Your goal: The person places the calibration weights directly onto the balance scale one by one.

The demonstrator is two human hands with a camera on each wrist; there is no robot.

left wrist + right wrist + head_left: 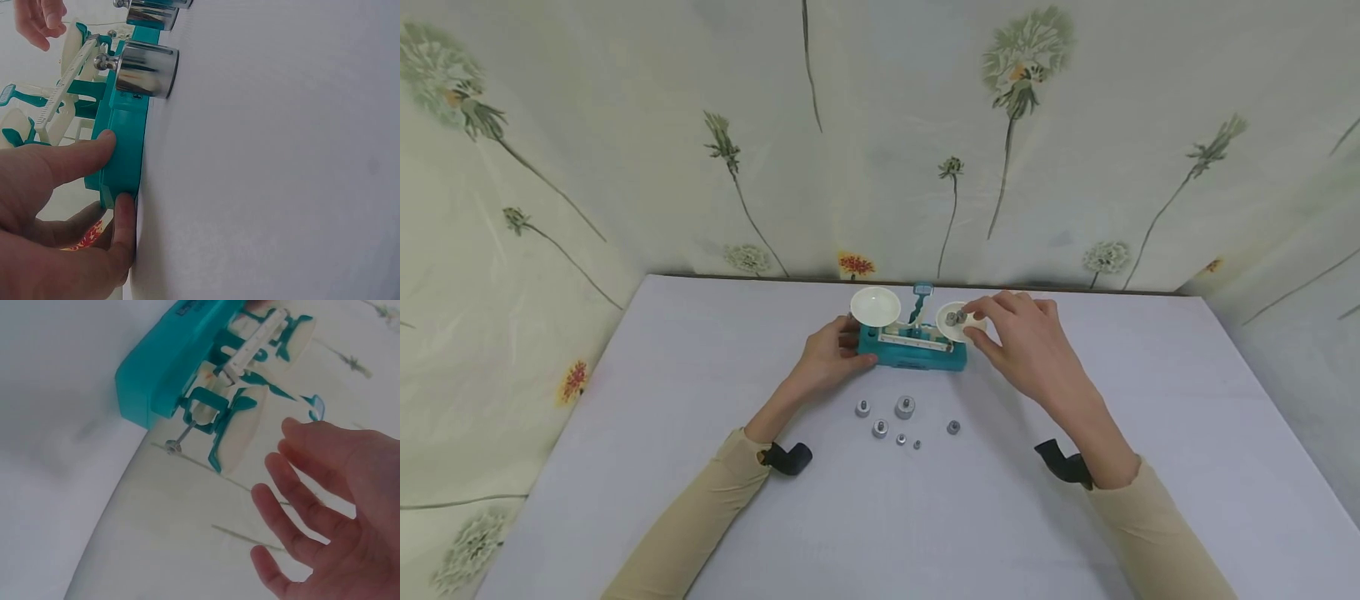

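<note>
A teal balance scale with two white pans stands at the far middle of the white table. My left hand grips the left end of its base, finger on top and thumb at the front edge. The left pan holds nothing. Small metal weights lie in the right pan. My right hand hovers at that pan with fingers spread and nothing in them. Several loose silver weights stand on the table in front of the scale, the largest close by.
Flower-printed cloth walls close in the table at the back and both sides. The table's back edge runs just behind the scale. Black wrist mounts sit on both forearms.
</note>
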